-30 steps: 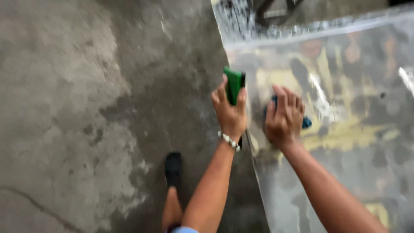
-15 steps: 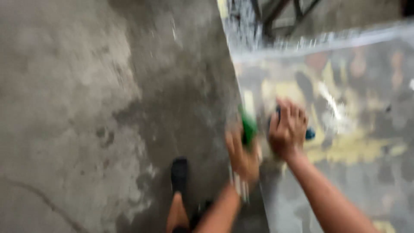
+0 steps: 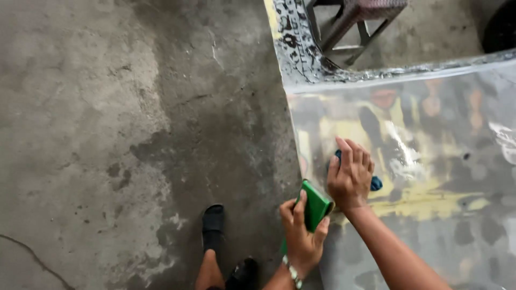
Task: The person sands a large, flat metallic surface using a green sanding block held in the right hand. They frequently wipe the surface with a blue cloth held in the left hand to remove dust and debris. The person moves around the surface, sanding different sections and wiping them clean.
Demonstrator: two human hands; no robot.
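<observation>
left hand (image 3: pixel 302 236) is closed around a green flat tool (image 3: pixel 314 205), thumb one side, fingers the other, holding it against the left edge of the clear film (image 3: pixel 430 161). it looks like a squeegee block, can't tell more. bead bracelet (image 3: pixel 292 271) on that wrist. right hand (image 3: pixel 349 177) is just beside it, palm down with fingers lightly curled, pressing a blue cloth (image 3: pixel 375 183) flat onto the film; only the cloth's edges show. left of all this: stained concrete floor (image 3: pixel 107 134) and a foot in a black slipper (image 3: pixel 213 225). progress, as a judgement: film is laid out and mostly flat, with glare streaks and blotches across it, so the wiping and smoothing looks partway through, with most of the sheet to the right not yet covered. metal stool (image 3: pixel 357 19) at top.
</observation>
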